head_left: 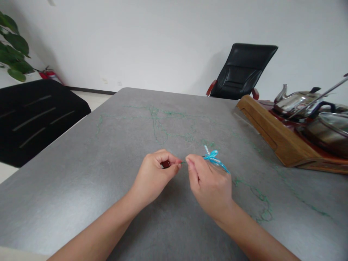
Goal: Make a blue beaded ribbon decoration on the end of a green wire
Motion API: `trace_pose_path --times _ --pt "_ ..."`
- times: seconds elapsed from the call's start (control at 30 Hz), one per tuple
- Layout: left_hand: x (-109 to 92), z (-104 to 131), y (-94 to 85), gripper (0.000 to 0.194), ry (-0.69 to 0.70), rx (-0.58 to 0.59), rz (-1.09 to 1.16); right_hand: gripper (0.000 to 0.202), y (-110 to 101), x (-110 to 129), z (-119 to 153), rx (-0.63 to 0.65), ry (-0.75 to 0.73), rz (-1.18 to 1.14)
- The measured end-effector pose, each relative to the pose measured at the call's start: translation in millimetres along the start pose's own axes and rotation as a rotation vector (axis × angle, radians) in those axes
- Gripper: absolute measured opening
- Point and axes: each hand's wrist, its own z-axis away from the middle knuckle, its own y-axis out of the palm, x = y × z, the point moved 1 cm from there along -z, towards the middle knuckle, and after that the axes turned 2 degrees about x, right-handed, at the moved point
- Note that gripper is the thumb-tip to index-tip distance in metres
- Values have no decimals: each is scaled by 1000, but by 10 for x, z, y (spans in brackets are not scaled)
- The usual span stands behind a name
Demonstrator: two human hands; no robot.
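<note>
My left hand (152, 174) is closed in a pinch on a short green thread (184, 162) above the grey table. A small dark red patch shows in the gap behind its thumb, too hidden to name. Just to the right, my right hand (210, 181) pinches the same thread with its fingers curled in. A shiny light-blue ribbon bow (212, 156) sticks out beyond the right knuckles; what it is tied to is mostly hidden. Loose tangled green thread (156, 119) spreads over the table (81, 174), with another tangle (261, 197) beside my right wrist.
At the right stands a wooden tea tray (272, 136) bearing a steel kettle (296, 101) and a pot (330, 132). A black office chair (241, 72) is behind the table's far edge. Another black chair (38, 116) and a leafy plant (15, 47) are at the left.
</note>
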Motion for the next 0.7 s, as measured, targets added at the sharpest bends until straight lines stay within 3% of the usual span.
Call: trace_pose_path --times 0.7 --pt "-6 -10 -26 16 -7 56 22 21 -20 -5 -14 1 -6 -6"
